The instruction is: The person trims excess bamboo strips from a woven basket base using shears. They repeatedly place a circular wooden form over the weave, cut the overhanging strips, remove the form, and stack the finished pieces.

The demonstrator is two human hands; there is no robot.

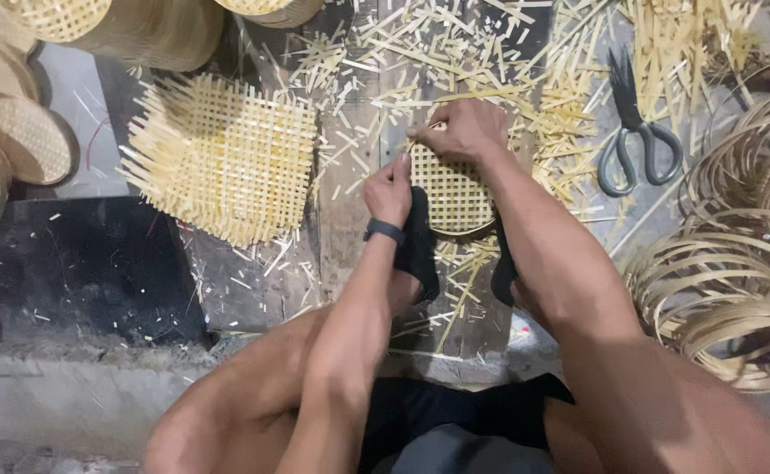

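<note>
A small round woven bamboo tray (452,191) lies on the floor between my feet, which are in black footwear. My left hand (388,188), with a dark band on its wrist, pinches the tray's left rim. At the tray's far edge my right hand (460,128) grips the rim and a thin strip with bent fingers. Both hands touch the tray.
A square stack of woven bamboo mats (223,158) lies to the left. Grey-handled scissors (634,130) rest at the right among cut strips. Coiled bamboo hoops (736,263) pile at the far right. Finished woven trays (16,140) stand at the upper left.
</note>
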